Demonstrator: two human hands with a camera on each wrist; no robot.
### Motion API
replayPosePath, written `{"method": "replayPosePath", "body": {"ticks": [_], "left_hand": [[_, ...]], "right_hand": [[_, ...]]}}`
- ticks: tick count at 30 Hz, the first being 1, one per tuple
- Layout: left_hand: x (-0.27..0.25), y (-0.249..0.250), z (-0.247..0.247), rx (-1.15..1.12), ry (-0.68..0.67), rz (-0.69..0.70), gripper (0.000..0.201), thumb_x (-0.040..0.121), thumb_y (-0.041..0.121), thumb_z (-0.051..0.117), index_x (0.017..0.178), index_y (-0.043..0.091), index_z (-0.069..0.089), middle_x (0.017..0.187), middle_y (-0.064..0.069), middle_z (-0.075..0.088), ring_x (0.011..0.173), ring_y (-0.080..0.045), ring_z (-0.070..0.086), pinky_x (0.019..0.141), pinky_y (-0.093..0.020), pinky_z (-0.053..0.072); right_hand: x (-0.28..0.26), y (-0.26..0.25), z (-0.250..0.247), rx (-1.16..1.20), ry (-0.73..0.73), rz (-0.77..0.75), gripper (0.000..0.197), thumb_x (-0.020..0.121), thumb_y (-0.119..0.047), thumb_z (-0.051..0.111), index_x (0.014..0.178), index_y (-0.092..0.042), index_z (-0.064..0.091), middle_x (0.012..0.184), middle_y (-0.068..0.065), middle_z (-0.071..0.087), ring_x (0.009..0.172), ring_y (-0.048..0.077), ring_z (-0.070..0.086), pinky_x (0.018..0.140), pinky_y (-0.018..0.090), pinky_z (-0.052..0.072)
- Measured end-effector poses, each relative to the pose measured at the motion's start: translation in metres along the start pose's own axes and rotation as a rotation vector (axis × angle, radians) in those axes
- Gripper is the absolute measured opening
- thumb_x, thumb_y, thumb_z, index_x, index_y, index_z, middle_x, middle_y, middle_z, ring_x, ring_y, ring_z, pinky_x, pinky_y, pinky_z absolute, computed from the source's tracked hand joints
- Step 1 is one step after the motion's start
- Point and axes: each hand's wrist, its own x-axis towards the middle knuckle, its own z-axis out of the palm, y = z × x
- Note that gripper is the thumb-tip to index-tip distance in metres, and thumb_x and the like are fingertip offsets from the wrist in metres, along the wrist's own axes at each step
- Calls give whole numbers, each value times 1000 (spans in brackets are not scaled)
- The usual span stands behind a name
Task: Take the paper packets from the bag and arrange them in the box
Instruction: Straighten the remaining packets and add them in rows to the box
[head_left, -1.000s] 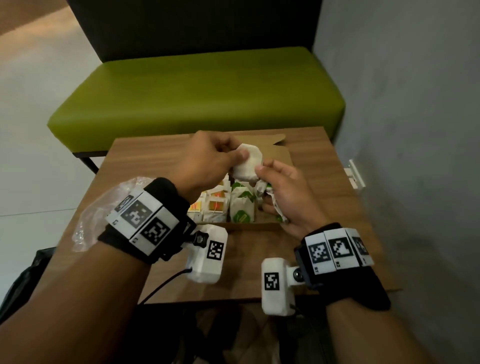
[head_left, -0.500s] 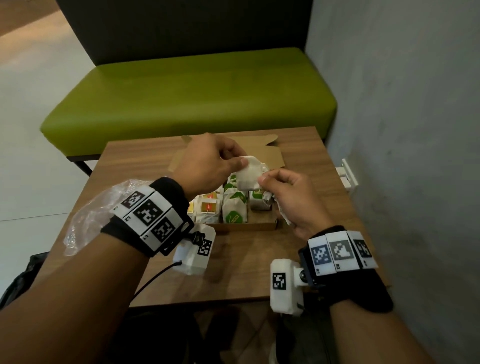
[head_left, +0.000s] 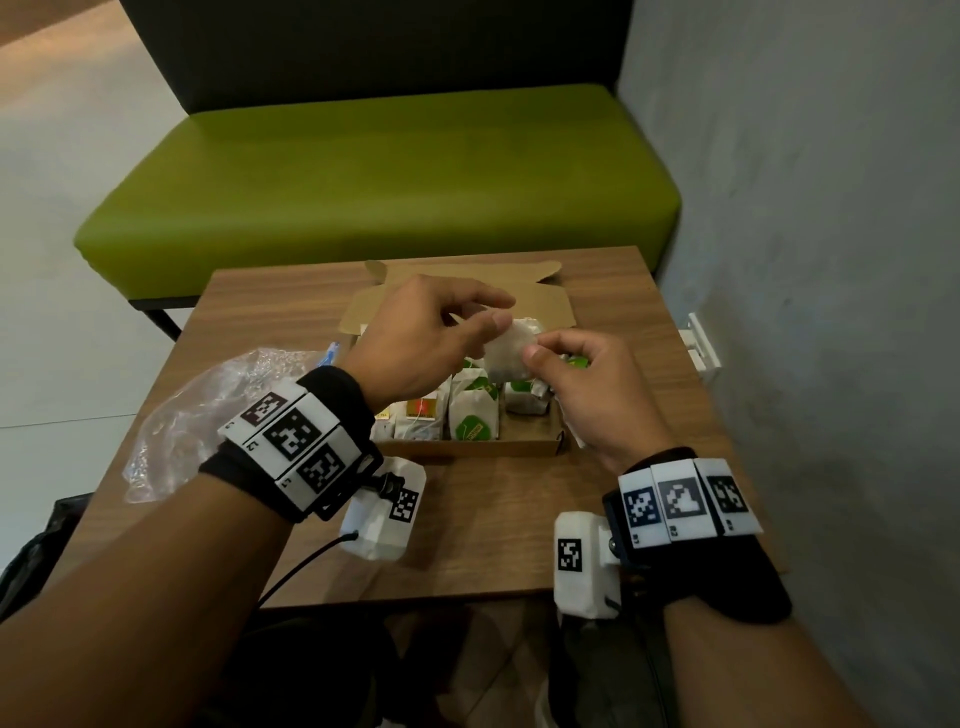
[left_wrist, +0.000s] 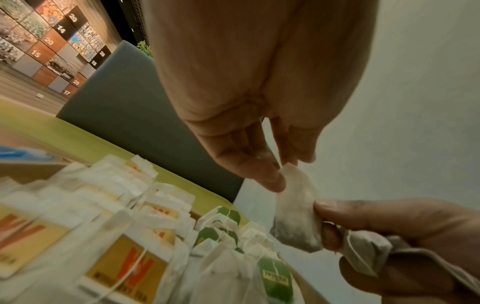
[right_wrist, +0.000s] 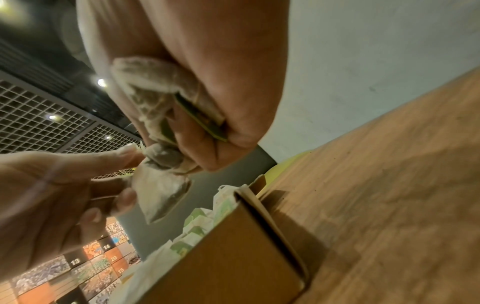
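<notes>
Wooden table (head_left: 613, 291) (green bench (head_left: 374, 171) behind) bears box (head_left: 467, 448).

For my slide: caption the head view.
Both hands, left and right, pinch one white packet above the packed cardboard box.

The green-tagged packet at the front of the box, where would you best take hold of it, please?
Pinch the green-tagged packet by its top edge, coming from straight above: it stands upright, neighbours pack its left side and the box front wall is close, so probably only the top is free.
</notes>
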Motion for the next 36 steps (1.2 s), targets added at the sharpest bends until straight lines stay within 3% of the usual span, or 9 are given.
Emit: {"method": "replayPosePath", "body": {"ticks": [4, 7, 12, 17, 20, 23, 27, 30, 36], "left_hand": [[-1, 3, 2, 35, -16, 28, 24, 98, 24, 60, 118, 19, 72, 91, 4, 75, 71, 3, 67, 55, -11, 49], [1, 6, 6, 139, -26, 51, 21, 95, 24, 64, 113, 20, 74, 76, 20, 64, 63, 19, 58, 55, -2, 40], [7, 4, 10, 247, -36, 86, 13, 90, 27, 71, 101, 27, 77, 78, 21, 62, 68, 25, 51, 57, 1, 34], [16, -4, 17, 285, -190, 22, 14, 85, 28, 75, 99, 25, 78, 89, 11, 73, 73, 9, 60, 62, -6, 41], [23, -6, 23, 381, -275, 15, 14, 85, 29, 76, 99, 27, 78, 89, 10, 72, 73, 8, 57, 59, -3, 36], [29, -5, 27, 421, -297, 4, 15, 86, 29, 75, 100, 26, 78, 87, 10, 70, 73, 5, 56, 59, -6, 35], [34, -3, 31, 485, -283, 29, 19, 88, 25, 73, 106, 21, 75, 96, 4, 72, 84, -8, 61, 63, -14, 39], [35, -3, 34, 509, -258, 50, 22, 90, 23, 71, 112, 18, 72, 104, 0, 73, 89, -11, 62, 73, -21, 42], [21, 9, 25, 272, -37, 31, 33, 96, 50, 54, 106, 23, 70, 95, 10, 71, 76, -3, 62, 64, -24, 46]], "right_hand": [[2, 2, 4, -39, 20, -27, 9, 93, -27, 69, 96, -23, 76, 105, -4, 72, 108, 16, 64, 96, 47, 53], [2, 2, 4, -27, 37, -29, 6, 93, -27, 70, 93, -27, 76, 104, -6, 73, 109, 16, 64, 97, 46, 53], [2, 3, -1, -1, 62, 8, 7, 93, -28, 70, 94, -26, 77, 105, -5, 73, 108, 14, 65, 94, 42, 55], [2, 6, -9, 44, 156, 95, 9, 94, -26, 67, 94, -23, 75, 102, -6, 73, 100, 11, 65, 78, 28, 51], [4, 6, -9, 100, 198, 155, 13, 94, -26, 66, 88, -22, 76, 97, -1, 75, 97, 21, 68, 82, 40, 56], [3, 5, -10, 151, 186, 195, 22, 98, -33, 60, 87, -22, 75, 96, 10, 74, 84, 23, 63, 69, 38, 49], [6, 3, -10, 175, 190, 222, 32, 101, -40, 54, 84, -21, 73, 88, 2, 70, 81, 18, 60, 61, 30, 41], [6, 1, -8, 206, 162, 259, 39, 105, -42, 46, 85, -20, 71, 75, -3, 63, 55, 4, 55, 49, 21, 36], [3, -9, -5, 401, 128, 340, 49, 108, -44, 36, 87, -12, 66, 56, -4, 58, 33, -1, 48, 31, 14, 32]]}}
